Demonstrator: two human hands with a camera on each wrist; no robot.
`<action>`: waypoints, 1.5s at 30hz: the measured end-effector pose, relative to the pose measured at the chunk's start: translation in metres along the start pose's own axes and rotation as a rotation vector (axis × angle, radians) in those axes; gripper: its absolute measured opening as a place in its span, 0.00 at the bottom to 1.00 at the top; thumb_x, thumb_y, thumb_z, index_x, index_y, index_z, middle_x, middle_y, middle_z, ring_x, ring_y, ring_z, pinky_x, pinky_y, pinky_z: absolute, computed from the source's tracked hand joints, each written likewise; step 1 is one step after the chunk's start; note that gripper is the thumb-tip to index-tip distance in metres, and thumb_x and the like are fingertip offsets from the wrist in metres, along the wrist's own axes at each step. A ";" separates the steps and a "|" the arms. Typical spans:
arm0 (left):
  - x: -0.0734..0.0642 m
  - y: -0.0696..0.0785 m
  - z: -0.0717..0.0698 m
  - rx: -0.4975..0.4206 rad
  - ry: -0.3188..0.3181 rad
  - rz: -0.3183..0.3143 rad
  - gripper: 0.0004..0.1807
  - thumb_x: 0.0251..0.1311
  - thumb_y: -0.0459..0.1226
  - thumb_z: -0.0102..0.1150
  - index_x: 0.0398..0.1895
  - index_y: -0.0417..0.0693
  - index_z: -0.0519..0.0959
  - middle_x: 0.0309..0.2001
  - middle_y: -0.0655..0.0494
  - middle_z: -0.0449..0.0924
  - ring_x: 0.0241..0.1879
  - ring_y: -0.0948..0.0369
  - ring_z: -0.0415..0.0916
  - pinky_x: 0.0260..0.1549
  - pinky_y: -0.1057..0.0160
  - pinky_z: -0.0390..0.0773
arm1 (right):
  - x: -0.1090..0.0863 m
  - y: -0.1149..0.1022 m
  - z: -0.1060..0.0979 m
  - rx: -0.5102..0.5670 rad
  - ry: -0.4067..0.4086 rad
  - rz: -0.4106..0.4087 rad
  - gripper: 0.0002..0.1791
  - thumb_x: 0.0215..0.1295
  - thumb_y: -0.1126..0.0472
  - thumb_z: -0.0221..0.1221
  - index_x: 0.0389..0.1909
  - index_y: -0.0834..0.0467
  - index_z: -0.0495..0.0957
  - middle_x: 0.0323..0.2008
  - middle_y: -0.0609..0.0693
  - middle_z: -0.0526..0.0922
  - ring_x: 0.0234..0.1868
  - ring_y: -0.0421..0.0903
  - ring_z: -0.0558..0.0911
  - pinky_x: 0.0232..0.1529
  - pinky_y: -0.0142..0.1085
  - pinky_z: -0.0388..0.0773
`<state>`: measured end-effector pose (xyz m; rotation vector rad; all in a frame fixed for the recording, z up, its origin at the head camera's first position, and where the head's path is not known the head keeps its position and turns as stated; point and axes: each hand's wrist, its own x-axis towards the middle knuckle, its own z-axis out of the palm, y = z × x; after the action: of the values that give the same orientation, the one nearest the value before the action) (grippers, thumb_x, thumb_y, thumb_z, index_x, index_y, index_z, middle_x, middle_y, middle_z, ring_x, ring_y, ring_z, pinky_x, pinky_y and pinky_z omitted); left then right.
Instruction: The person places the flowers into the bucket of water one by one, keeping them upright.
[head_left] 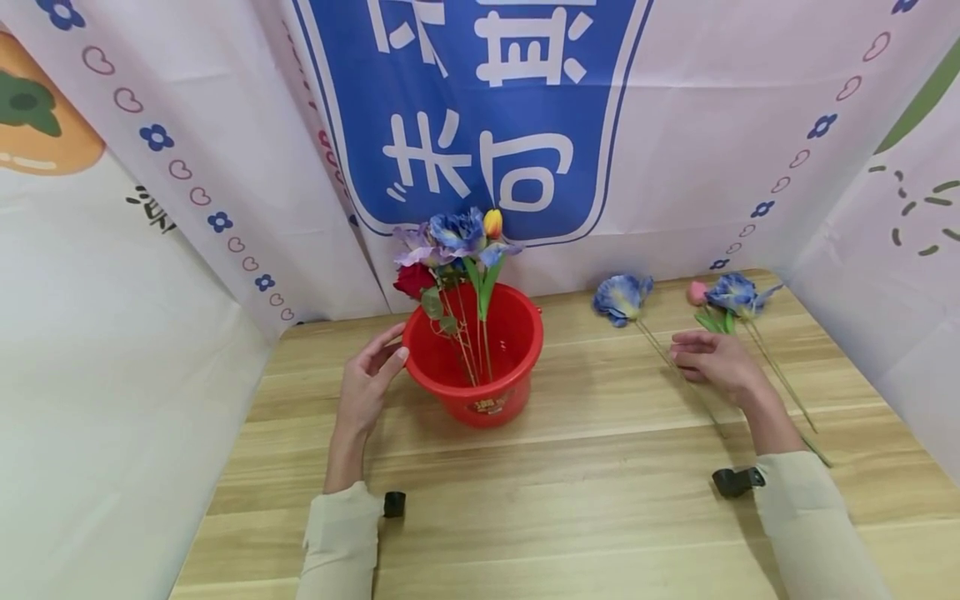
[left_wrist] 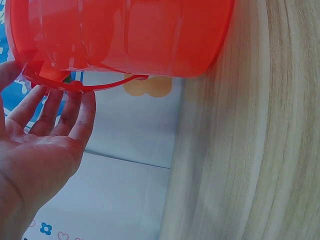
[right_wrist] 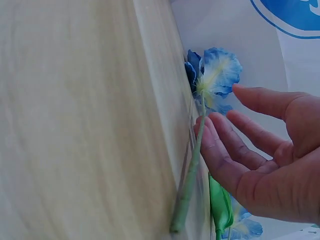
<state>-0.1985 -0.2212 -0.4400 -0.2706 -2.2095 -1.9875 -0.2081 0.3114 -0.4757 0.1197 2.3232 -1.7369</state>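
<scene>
The wood-grain table (head_left: 570, 517) carries everything. Toward its back stands a red bucket (head_left: 517, 396), with a mixed bunch of flowers (head_left: 457, 233) upright inside. Well to the bucket's right, a loose blue iris (head_left: 621, 298) lies on the table: its blossom is at the far left end, and its long stem (right_wrist: 185, 200) runs diagonally back toward the person and to the right. The right hand (head_left: 712, 362) is much the nearer one, beside that stem partway down, so the blossom lies ahead and to its left. Its thumb stands apart from the bent fingers; whether a fingertip touches the stem I cannot tell. The left hand (head_left: 365, 379) rests nearly straight fingers against the bucket. Beyond the right hand lies a pink tulip (head_left: 697, 292).
</scene>
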 end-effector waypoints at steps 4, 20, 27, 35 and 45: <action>0.000 -0.001 0.000 0.001 -0.001 -0.001 0.25 0.76 0.33 0.60 0.74 0.35 0.75 0.69 0.34 0.78 0.55 0.68 0.84 0.56 0.73 0.85 | 0.000 0.001 0.002 -0.017 -0.004 0.012 0.31 0.80 0.66 0.58 0.76 0.76 0.63 0.51 0.46 0.88 0.43 0.28 0.86 0.47 0.30 0.90; 0.001 -0.001 -0.001 -0.006 -0.001 -0.013 0.26 0.76 0.32 0.61 0.74 0.37 0.75 0.71 0.37 0.76 0.57 0.67 0.83 0.57 0.73 0.84 | 0.002 0.000 0.011 0.025 -0.086 0.055 0.34 0.75 0.70 0.62 0.76 0.77 0.62 0.44 0.40 0.91 0.42 0.31 0.88 0.46 0.33 0.90; 0.001 -0.002 -0.001 -0.012 0.002 -0.011 0.26 0.76 0.32 0.61 0.74 0.37 0.75 0.70 0.37 0.77 0.57 0.68 0.83 0.57 0.73 0.84 | 0.003 0.001 0.015 0.020 -0.095 0.060 0.34 0.76 0.67 0.62 0.75 0.78 0.62 0.40 0.38 0.90 0.40 0.31 0.87 0.43 0.32 0.90; 0.001 -0.002 0.000 -0.018 0.004 -0.008 0.26 0.76 0.32 0.61 0.74 0.36 0.75 0.71 0.36 0.76 0.57 0.69 0.83 0.57 0.73 0.84 | 0.004 0.002 0.016 0.010 -0.089 0.078 0.32 0.76 0.68 0.61 0.75 0.77 0.63 0.42 0.40 0.89 0.40 0.32 0.87 0.43 0.32 0.90; 0.000 -0.001 0.000 -0.008 0.000 -0.005 0.26 0.76 0.32 0.60 0.74 0.36 0.74 0.71 0.36 0.76 0.57 0.69 0.83 0.57 0.73 0.84 | 0.004 0.001 0.018 -0.049 -0.081 0.089 0.30 0.75 0.69 0.62 0.73 0.76 0.67 0.44 0.45 0.90 0.39 0.33 0.87 0.41 0.33 0.90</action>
<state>-0.1985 -0.2212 -0.4410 -0.2657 -2.2051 -1.9990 -0.2090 0.2941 -0.4828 0.1392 2.2651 -1.6116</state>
